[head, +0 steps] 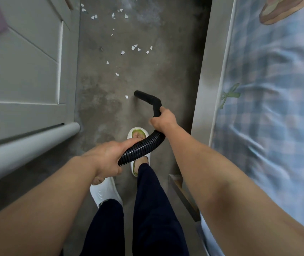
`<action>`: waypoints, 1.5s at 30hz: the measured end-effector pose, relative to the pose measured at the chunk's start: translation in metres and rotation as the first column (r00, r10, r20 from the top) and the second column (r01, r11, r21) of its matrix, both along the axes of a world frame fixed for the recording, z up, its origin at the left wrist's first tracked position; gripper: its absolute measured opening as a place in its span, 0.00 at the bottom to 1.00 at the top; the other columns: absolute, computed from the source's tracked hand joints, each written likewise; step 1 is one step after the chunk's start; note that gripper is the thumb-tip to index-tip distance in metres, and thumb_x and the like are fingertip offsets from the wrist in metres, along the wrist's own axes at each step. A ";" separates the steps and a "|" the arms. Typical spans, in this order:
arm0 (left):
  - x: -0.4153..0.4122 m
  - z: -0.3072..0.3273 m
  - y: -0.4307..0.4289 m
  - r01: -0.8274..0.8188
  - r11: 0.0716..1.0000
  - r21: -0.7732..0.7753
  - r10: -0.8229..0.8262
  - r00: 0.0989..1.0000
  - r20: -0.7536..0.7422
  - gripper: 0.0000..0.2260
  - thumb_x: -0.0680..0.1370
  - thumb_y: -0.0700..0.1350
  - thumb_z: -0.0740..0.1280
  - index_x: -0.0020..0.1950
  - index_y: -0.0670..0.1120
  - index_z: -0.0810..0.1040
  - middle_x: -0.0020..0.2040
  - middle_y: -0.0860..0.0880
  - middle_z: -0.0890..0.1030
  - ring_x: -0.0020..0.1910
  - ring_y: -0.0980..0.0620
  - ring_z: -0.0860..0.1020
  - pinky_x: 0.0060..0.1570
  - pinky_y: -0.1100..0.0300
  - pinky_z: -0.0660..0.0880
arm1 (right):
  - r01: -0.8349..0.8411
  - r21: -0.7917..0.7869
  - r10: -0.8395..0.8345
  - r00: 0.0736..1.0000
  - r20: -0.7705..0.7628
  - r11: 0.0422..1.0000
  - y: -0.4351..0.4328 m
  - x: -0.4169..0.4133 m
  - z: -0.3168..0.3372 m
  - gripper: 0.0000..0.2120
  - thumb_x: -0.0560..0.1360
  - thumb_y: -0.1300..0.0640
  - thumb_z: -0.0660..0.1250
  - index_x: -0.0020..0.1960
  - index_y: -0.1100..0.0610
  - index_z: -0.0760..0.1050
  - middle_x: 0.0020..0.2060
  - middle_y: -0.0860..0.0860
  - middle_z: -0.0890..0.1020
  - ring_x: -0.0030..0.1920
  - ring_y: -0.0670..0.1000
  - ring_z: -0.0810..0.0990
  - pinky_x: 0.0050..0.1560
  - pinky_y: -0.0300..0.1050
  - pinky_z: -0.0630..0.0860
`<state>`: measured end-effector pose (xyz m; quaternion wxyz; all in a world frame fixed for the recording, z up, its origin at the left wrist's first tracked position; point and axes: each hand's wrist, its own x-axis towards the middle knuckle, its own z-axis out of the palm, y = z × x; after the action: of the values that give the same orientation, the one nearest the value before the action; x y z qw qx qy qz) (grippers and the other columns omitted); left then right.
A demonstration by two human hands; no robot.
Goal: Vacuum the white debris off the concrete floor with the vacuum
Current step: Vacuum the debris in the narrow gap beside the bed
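Observation:
A black ribbed vacuum hose (pixel 141 146) curves up into a smooth bent black nozzle (pixel 148 99). My right hand (pixel 163 119) grips the hose where the nozzle begins. My left hand (pixel 106 157) holds the ribbed hose lower down, near my body. The nozzle's open tip points left, just to the right of one white scrap (pixel 126 97) on the concrete floor (pixel 99 108). Several more white scraps (pixel 135 48) lie scattered farther ahead, up to the top of the view.
A grey cabinet with panelled doors (pixel 25 67) and a grey rail (pixel 27 146) close the left side. A bed with a blue checked sheet (pixel 269 108) and its grey frame (pixel 203 89) close the right. My feet in white slippers (pixel 138 133) stand on the narrow floor strip.

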<state>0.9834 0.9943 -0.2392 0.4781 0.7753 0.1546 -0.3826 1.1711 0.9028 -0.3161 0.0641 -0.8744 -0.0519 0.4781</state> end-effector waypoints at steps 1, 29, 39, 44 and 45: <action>-0.007 0.001 -0.001 -0.005 1.000 -0.009 0.005 1.000 -0.019 0.44 0.68 0.37 0.69 0.71 0.69 0.50 0.42 0.50 0.77 0.39 0.50 0.78 0.42 0.51 0.78 | -0.012 0.006 0.012 1.000 -0.011 1.000 0.000 -0.008 0.001 0.24 0.72 0.57 0.65 0.68 0.55 0.68 0.56 0.56 0.76 0.52 0.57 0.78 0.55 0.52 0.77; 0.019 -0.009 0.048 -0.277 0.944 0.180 0.274 0.961 0.038 0.40 0.70 0.40 0.67 0.74 0.63 0.50 0.47 0.53 0.74 0.45 0.48 0.76 0.44 0.53 0.75 | 0.026 0.073 -0.035 0.991 0.129 0.997 0.106 0.032 -0.014 0.28 0.75 0.57 0.65 0.73 0.56 0.60 0.62 0.59 0.66 0.46 0.57 0.74 0.50 0.48 0.76; 0.090 -0.023 0.045 -0.338 0.934 0.117 0.335 0.941 0.048 0.38 0.73 0.44 0.70 0.75 0.60 0.51 0.52 0.49 0.76 0.48 0.47 0.77 0.47 0.53 0.75 | -0.053 0.035 0.048 0.990 0.130 0.998 0.116 0.104 -0.016 0.23 0.75 0.57 0.64 0.69 0.56 0.64 0.63 0.59 0.67 0.54 0.60 0.76 0.57 0.51 0.76; 0.070 -0.018 0.047 -0.359 0.926 0.113 0.360 0.933 0.009 0.40 0.69 0.38 0.69 0.72 0.62 0.52 0.43 0.54 0.75 0.40 0.53 0.76 0.36 0.60 0.72 | -0.227 0.058 0.225 0.973 0.051 0.972 0.133 0.082 -0.017 0.28 0.75 0.57 0.65 0.73 0.54 0.60 0.61 0.59 0.66 0.55 0.61 0.75 0.57 0.54 0.76; 0.065 -0.016 0.049 -0.365 0.925 0.106 0.367 0.930 0.000 0.40 0.69 0.38 0.68 0.72 0.63 0.52 0.42 0.54 0.75 0.39 0.55 0.76 0.35 0.61 0.71 | -0.256 0.068 0.255 0.967 0.029 0.964 0.136 0.076 -0.017 0.29 0.75 0.58 0.65 0.73 0.54 0.59 0.61 0.59 0.66 0.54 0.61 0.75 0.58 0.54 0.76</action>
<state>1.0480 1.0429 -0.2557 0.4985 0.7528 0.3210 -0.2859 1.2468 1.0392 -0.3332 0.0325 -0.8624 -0.1819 0.4713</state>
